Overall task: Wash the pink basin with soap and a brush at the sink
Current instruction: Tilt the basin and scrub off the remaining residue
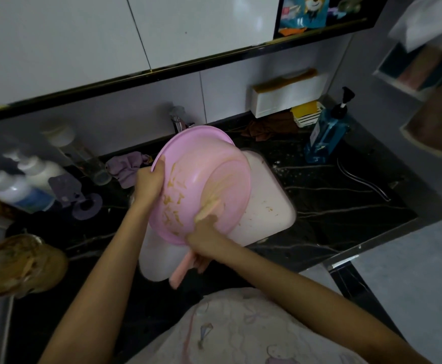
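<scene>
The right hand (204, 237) is curled round the smooth pink handle of a brush (182, 269), whose yellowish bristle end presses on the basin (204, 166) near its round flat base. The left hand (149, 182) grips the basin's thin flared rim, fingers hooked over the edge. The basin is glossy pink plastic, round and deep, held tilted on edge above the sink (267, 206). Blurred streaks of yellow-brown soap smear what seems to be its outer wall. The sink is white, a rounded rectangle with flecks on its floor, set in a black counter (346, 206) veined with white. A chrome tap (178, 120) stands behind the basin. A crumpled purple cloth (128, 166) lies just left, and a blue pump bottle (327, 132) stands to the right.
</scene>
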Action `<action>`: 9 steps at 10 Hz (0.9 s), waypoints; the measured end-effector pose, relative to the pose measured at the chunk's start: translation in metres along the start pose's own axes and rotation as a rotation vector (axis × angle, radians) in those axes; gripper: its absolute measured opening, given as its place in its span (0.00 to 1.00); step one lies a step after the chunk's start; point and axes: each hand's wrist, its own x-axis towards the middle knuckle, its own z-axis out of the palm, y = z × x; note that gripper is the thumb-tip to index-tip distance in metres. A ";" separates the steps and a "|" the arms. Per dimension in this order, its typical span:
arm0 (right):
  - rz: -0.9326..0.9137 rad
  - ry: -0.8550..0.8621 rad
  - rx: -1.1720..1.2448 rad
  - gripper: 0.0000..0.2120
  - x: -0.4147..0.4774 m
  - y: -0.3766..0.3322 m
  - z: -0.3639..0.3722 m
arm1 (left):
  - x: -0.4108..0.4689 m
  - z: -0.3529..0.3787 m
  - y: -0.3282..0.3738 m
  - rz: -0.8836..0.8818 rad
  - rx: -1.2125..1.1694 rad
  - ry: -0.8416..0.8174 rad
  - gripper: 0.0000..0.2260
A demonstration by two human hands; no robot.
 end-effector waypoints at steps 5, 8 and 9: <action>-0.040 0.186 -0.150 0.40 0.032 -0.013 -0.029 | -0.005 0.005 -0.008 -0.046 0.010 0.007 0.20; -0.013 0.282 0.013 0.39 0.044 -0.014 -0.043 | -0.014 0.004 -0.020 0.034 -0.059 0.087 0.21; 0.125 0.130 -0.041 0.25 0.033 -0.006 -0.052 | -0.013 0.004 -0.018 0.032 -0.035 0.087 0.22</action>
